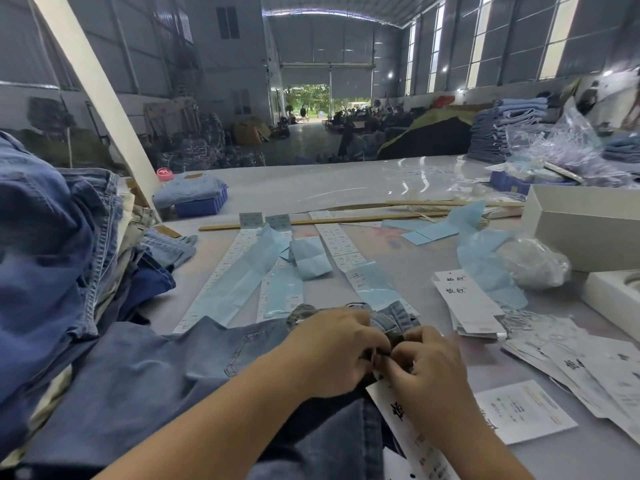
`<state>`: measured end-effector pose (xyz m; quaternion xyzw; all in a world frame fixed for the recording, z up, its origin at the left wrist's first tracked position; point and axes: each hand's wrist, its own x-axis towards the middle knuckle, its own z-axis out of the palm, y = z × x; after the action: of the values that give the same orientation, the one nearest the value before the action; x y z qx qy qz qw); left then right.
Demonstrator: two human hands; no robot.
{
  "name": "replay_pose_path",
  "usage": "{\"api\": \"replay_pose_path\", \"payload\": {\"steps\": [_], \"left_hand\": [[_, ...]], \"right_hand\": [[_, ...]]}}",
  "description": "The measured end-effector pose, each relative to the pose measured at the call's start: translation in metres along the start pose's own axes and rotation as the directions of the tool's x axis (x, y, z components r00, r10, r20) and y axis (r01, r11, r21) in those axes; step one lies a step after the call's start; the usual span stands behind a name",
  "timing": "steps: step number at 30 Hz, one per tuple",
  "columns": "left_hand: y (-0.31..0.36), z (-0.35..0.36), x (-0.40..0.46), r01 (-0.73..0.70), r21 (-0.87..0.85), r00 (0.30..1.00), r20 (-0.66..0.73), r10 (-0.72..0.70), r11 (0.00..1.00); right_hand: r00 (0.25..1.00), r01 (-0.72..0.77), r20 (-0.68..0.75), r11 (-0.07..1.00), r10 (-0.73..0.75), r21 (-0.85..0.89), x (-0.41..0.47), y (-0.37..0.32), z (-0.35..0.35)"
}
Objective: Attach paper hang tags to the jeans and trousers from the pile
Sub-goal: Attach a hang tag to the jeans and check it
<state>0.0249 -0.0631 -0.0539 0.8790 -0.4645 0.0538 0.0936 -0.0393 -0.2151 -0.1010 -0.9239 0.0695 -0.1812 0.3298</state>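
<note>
Jeans [166, 386] lie flat on the bench [346, 181] right in front of us, waistband toward the middle. Our left hand [332, 355] and right hand [429, 372] meet at the waistband, fingers curled and pinching the denim there; we cannot tell what else they hold. A white hang tag [401, 420] lies partly under our right hand. More hang tags [467, 306] sit stacked to the right, a heaped denim pile [52, 254] to the left, and sticker strips [242, 271] beyond.
</note>
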Motion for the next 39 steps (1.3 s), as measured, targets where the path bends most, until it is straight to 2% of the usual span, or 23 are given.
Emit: {"api": "replay_pose_path", "payload": {"steps": [3,5,7,8,10,12,16,20,22,24,26,27,28,33,39], "left_hand": [[-0.005,0.002,0.001,0.077,-0.003,0.997,-0.003,-0.077,0.997],[-0.005,0.004,0.003,0.075,0.020,0.995,-0.063,-0.074,0.997],[-0.003,0.005,0.004,0.084,-0.024,0.989,-0.116,-0.086,0.996],[-0.003,0.005,0.005,0.113,-0.124,0.982,-0.136,-0.130,0.986],[-0.008,0.006,0.004,0.179,-0.400,0.955,-0.150,-0.257,0.899],[-0.011,0.007,0.002,0.209,-0.587,0.937,-0.107,-0.331,0.782],[-0.009,0.010,0.001,0.196,-0.697,0.946,-0.051,-0.320,0.689],[-0.003,0.015,0.006,0.206,-0.744,0.935,-0.042,-0.352,0.636],[-0.002,0.016,0.011,0.216,-0.777,0.917,-0.046,-0.397,0.591],[-0.002,0.017,0.016,0.227,-0.806,0.902,-0.037,-0.430,0.547],[-0.001,0.018,0.020,0.226,-0.861,0.888,-0.011,-0.460,0.456],[0.000,0.019,0.022,0.219,-0.888,0.884,0.005,-0.468,0.405],[0.000,0.021,0.023,0.212,-0.907,0.882,0.017,-0.471,0.364],[0.002,0.036,0.020,0.140,-0.972,0.871,0.031,-0.491,0.188],[-0.003,0.045,0.013,0.078,-0.989,0.859,0.001,-0.513,0.128]], "right_hand": [[0.995,0.007,0.103,0.996,-0.015,0.084,-0.003,0.000,0.002],[0.989,0.023,0.146,0.997,-0.034,0.080,-0.006,-0.001,0.002],[0.996,0.027,0.083,0.991,-0.038,0.129,-0.007,0.001,0.001],[0.999,0.018,0.028,0.983,-0.023,0.182,-0.007,0.002,-0.001],[0.997,0.012,-0.077,0.960,0.010,0.278,-0.007,0.002,-0.006],[0.987,0.050,-0.159,0.953,-0.002,0.298,-0.006,0.000,-0.009],[0.970,0.124,-0.236,0.955,-0.059,0.270,-0.001,-0.004,-0.009],[0.960,0.105,-0.279,0.944,-0.015,0.313,-0.001,-0.001,-0.005],[0.970,0.078,-0.244,0.912,0.025,0.404,-0.001,-0.001,-0.004],[0.986,0.022,-0.148,0.811,0.080,0.584,0.000,-0.001,-0.006],[0.989,-0.107,0.023,0.593,0.148,0.798,0.005,-0.003,-0.008],[0.979,-0.167,0.088,0.488,0.181,0.856,0.008,-0.002,-0.008],[0.970,-0.206,0.126,0.429,0.207,0.880,0.011,-0.001,-0.007],[0.949,-0.307,0.242,0.426,0.200,0.851,0.019,0.000,0.009],[0.955,-0.293,0.279,0.459,0.099,0.839,0.025,0.001,0.012]]}}
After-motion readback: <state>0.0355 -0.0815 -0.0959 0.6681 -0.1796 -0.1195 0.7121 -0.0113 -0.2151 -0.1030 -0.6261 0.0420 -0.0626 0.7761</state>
